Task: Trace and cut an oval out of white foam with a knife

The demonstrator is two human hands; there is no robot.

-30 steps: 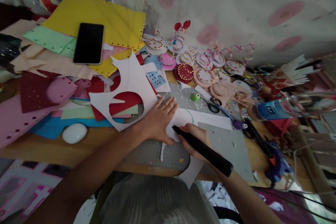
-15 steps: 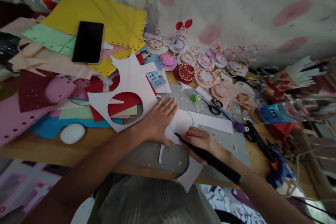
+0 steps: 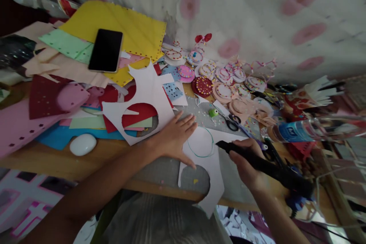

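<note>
My left hand [image 3: 175, 137] lies flat with fingers spread on a white foam sheet [image 3: 210, 160], pressing it onto the grey cutting mat [image 3: 160, 167]. A thin green circle [image 3: 201, 147] is drawn on the sheet just right of my fingers, and below it a round hole is cut out. My right hand [image 3: 248, 164] is closed round a long black pen-like tool [image 3: 265, 164], held lifted off the sheet to the right of the circle, its tip pointing left.
A pile of coloured foam sheets [image 3: 114, 23] with a black phone [image 3: 105, 50] fills the left. A white cut-out sheet [image 3: 143, 103], a white oval object [image 3: 82, 144], small scissors [image 3: 230, 122], decorated round pieces [image 3: 223, 80], a water bottle [image 3: 309, 129] and a blue glue gun [image 3: 297, 198] lie around.
My right hand has lifted the black tool off the sheet and moved it right, uncovering the finished green circle. My left hand stays pressed on the sheet.
</note>
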